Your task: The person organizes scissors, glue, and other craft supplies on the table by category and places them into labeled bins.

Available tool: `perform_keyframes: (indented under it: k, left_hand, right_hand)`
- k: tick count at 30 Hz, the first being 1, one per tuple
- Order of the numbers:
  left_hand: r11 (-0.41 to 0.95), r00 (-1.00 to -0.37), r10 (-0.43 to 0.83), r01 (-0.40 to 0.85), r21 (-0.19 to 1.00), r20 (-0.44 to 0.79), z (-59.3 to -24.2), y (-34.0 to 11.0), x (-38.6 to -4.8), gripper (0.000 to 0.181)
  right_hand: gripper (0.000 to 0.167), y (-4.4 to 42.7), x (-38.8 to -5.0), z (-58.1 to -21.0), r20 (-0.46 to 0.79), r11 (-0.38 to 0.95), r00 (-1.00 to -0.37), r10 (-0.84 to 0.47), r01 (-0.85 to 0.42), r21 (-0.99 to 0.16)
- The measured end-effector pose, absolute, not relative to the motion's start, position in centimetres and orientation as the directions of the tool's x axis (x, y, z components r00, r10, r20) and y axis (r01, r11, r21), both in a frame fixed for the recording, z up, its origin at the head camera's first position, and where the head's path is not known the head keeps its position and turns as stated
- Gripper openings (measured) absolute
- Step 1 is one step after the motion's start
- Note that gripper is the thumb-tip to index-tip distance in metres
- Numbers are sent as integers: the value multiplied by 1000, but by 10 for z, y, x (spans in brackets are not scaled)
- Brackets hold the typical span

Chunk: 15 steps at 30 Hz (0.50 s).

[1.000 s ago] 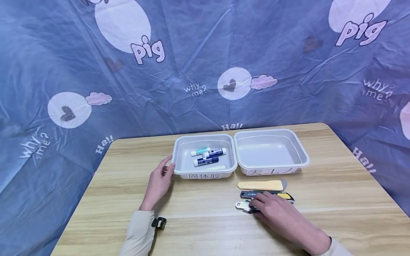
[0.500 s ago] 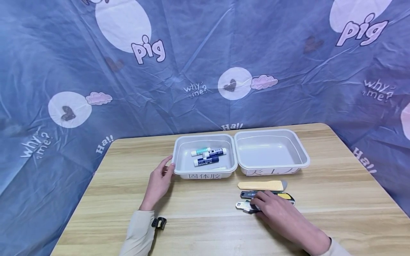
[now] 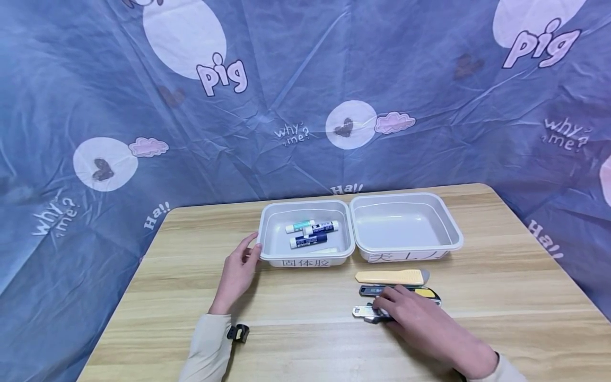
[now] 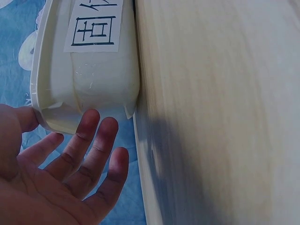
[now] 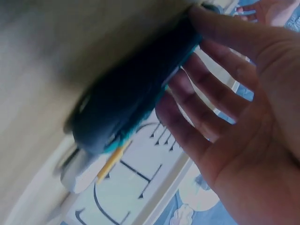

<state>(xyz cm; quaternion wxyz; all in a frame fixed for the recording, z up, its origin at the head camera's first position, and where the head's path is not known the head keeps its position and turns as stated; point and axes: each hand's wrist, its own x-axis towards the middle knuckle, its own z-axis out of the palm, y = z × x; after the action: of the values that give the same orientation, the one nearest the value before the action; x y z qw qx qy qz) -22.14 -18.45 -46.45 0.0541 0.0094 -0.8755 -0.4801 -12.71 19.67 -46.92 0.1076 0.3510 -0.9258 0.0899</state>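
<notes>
My right hand [image 3: 420, 323] pinches a dark-handled utility knife [image 3: 365, 312] with a silver tip, low over the table. In the right wrist view, thumb and fingertips lie on opposite sides of its dark handle [image 5: 136, 84]. Just behind it lie a black-and-yellow utility knife [image 3: 426, 292], partly covered by the fingers, and a pale yellow utility knife [image 3: 389, 276]. At the left end of a white plastic box [image 3: 305, 203], my left hand [image 3: 237, 276] touches the rim. Its thumb meets the rim, with the other fingers loosely extended beside the wall in the left wrist view [image 4: 70, 173].
Several glue sticks [image 3: 308, 240] lie in the left box. A second white box [image 3: 406, 249] stands against its right side. Both carry paper labels on the front. Behind the wooden table [image 3: 191, 239] hangs a blue printed cloth [image 3: 238, 148].
The dark utility knife has shifted slightly toward the front and turned a little in my right hand, widening its gap from the black-and-yellow one. My left hand stays at the box.
</notes>
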Motion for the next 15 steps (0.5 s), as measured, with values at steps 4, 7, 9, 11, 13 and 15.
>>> perform_keyframes:
  k: [4,7,9,11,13,15]
  left_hand:
    - [540,-993,-74,35,841,89,-466,-185,-221,43]
    - [542,-993,-74,42,840,97,-467,-184,-221,43]
    - [541,-993,-69,47,839,100,-467,-184,-221,43]
    - [540,-993,-61,52,840,101,-468,-184,-222,44]
    - [540,-993,-56,54,840,100,-468,-185,-222,44]
    - [540,-994,-53,56,840,101,-468,-185,-222,44]
  right_hand:
    - [40,200,-127,-467,228,743,-748,-624,-658,-124]
    - [40,199,-127,-467,231,743,-746,-625,-659,-117]
    - [40,199,-127,-468,232,741,-742,-630,-663,-109]
    - [41,198,-126,-469,227,739,-738,-635,-666,-101]
    - [41,198,-126,-469,217,739,-738,-640,-668,-93]
    - [42,197,-125,-469,206,740,-740,-640,-666,-90]
